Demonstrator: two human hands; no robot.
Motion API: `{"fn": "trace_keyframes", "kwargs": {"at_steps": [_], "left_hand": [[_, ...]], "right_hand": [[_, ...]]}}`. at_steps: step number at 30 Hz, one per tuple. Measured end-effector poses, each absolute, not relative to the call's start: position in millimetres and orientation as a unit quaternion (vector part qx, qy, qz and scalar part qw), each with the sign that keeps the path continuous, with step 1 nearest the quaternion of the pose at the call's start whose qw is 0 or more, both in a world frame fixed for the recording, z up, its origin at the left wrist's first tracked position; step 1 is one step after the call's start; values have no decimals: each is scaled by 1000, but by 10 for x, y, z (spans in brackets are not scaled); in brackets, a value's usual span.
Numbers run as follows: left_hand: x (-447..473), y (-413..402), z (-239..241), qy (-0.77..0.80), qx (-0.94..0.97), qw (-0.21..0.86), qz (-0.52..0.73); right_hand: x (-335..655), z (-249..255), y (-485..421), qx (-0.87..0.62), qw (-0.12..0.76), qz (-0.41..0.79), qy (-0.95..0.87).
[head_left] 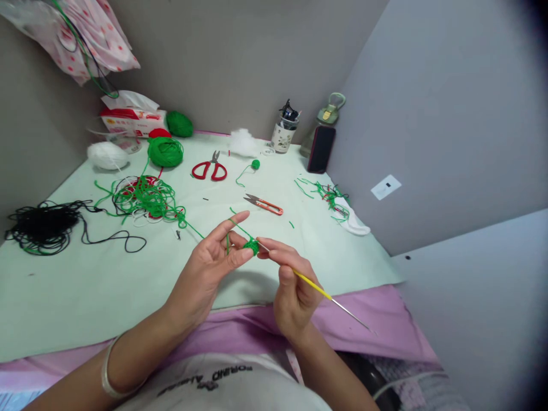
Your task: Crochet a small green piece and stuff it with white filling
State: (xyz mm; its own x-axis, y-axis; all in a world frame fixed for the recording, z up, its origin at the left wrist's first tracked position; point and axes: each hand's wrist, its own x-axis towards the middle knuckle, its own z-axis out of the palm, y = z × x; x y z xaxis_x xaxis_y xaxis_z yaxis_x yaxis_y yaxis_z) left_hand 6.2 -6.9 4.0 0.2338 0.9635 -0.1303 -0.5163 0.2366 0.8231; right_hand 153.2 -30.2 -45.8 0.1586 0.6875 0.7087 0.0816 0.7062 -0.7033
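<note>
Between the thumb and fingers of my left hand (209, 260) is a small green crochet piece (251, 246). Green yarn loops around my raised left index finger and runs left towards a tangle of yarn (148, 197). My right hand (295, 279) is closed around the yellow grip of a crochet hook (314, 285). The hook's front end meets the crochet piece; its bare metal rear end points down to the right. A short green yarn tail sticks up behind the piece. Just beyond my hands lie orange thread snips (264, 204).
Red-handled scissors (209, 170), a green yarn ball (165, 151) and a white yarn ball (107, 155) lie farther back. Black yarn (45, 225) is heaped at left. A phone (322, 149) leans on a bottle (329, 114) beside a pen cup (283, 134). Yarn scraps (329, 197) lie right, near the wall.
</note>
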Motion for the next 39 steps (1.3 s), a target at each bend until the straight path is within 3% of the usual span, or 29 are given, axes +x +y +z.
{"fn": "trace_keyframes", "kwargs": {"at_steps": [34, 39], "left_hand": [[112, -20, 19, 341, 314, 749, 473], [167, -75, -8, 368, 323, 706, 512]], "right_hand": [[1500, -470, -278, -296, 696, 139, -639], [1498, -572, -252, -332, 683, 97, -644]]}}
